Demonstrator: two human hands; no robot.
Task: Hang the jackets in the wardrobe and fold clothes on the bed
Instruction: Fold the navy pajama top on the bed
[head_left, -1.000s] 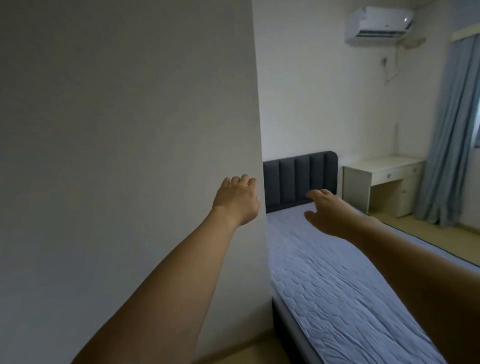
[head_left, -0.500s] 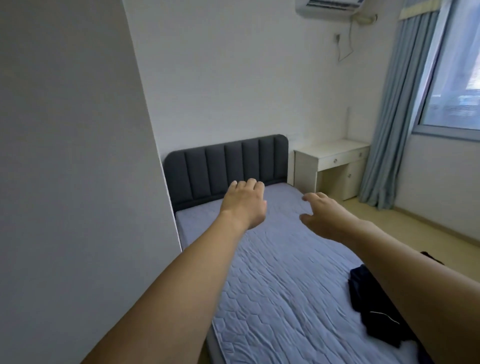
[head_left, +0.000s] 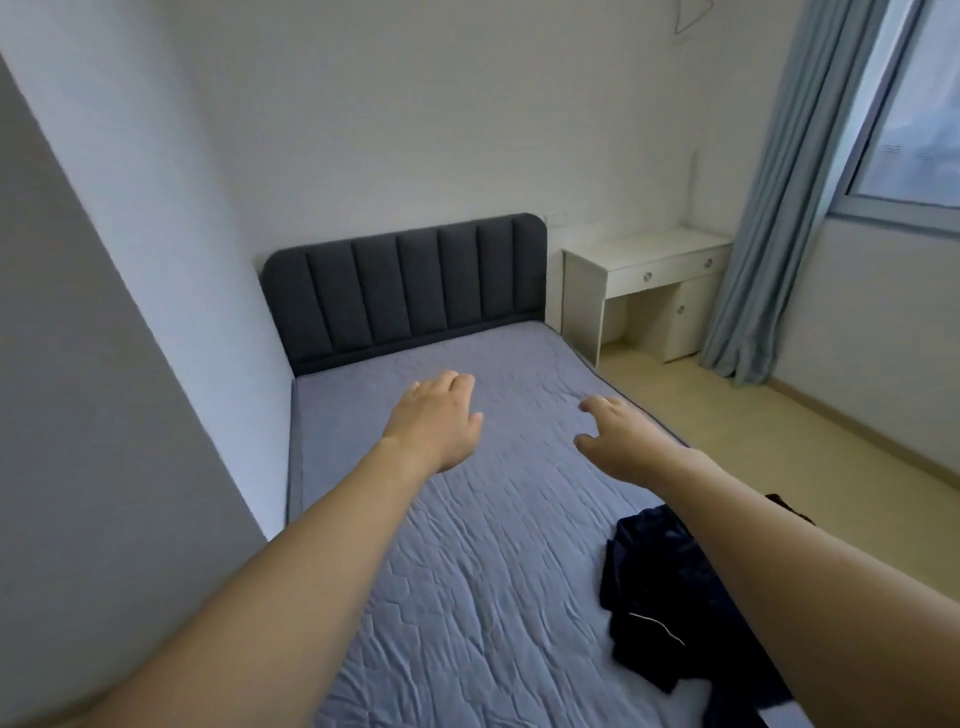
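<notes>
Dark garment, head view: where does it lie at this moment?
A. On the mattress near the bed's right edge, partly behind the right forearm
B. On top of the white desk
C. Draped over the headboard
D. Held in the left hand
A. The dark garment lies crumpled on the mattress by its right edge, while the left hand and right hand are held out open above the bed, holding nothing.

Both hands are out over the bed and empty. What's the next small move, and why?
Probably lower the right hand back to the dark garment crumpled at the bed's right edge and grip it; both hands hold nothing, left hand included.
</notes>
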